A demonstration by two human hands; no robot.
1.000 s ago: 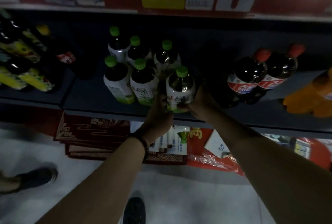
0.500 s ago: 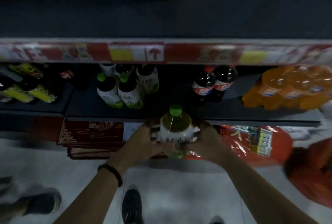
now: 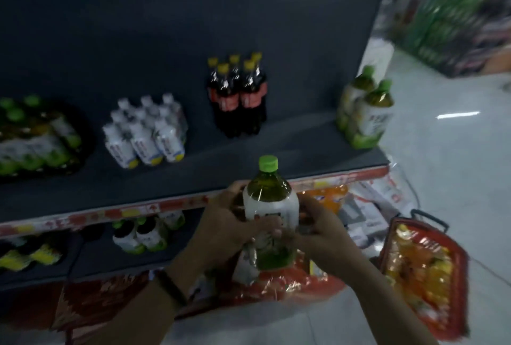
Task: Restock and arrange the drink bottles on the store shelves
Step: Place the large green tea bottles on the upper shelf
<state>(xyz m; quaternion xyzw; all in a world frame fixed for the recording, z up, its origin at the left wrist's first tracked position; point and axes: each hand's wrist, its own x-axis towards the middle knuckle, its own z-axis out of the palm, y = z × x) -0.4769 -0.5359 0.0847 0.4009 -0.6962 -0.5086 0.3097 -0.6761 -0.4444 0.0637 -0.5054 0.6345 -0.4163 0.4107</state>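
I hold a green-capped tea bottle [image 3: 269, 206] upright in front of the upper shelf's edge [image 3: 166, 206]. My left hand [image 3: 224, 223] grips its left side and my right hand [image 3: 320, 228] its right side. Two matching green tea bottles [image 3: 365, 112] stand at the shelf's right end. On the same shelf stand several dark cola bottles [image 3: 237, 95] with yellow caps, several white bottles [image 3: 146, 131], and a blurred group of green-capped bottles [image 3: 30, 137] at far left. The lower shelf holds more green tea bottles [image 3: 143, 231].
A red basket [image 3: 425, 272] with orange packs sits on the floor at right. Red wrapped packs [image 3: 293, 283] and white boxes [image 3: 367, 214] lie under the shelves. Bare shelf space lies between the cola and the right-end tea bottles. Blurred green stock [image 3: 448, 12] stands far right.
I have lifted the tea bottle from the lower shelf up to the level of the upper shelf. My view has swung upward and to the right.
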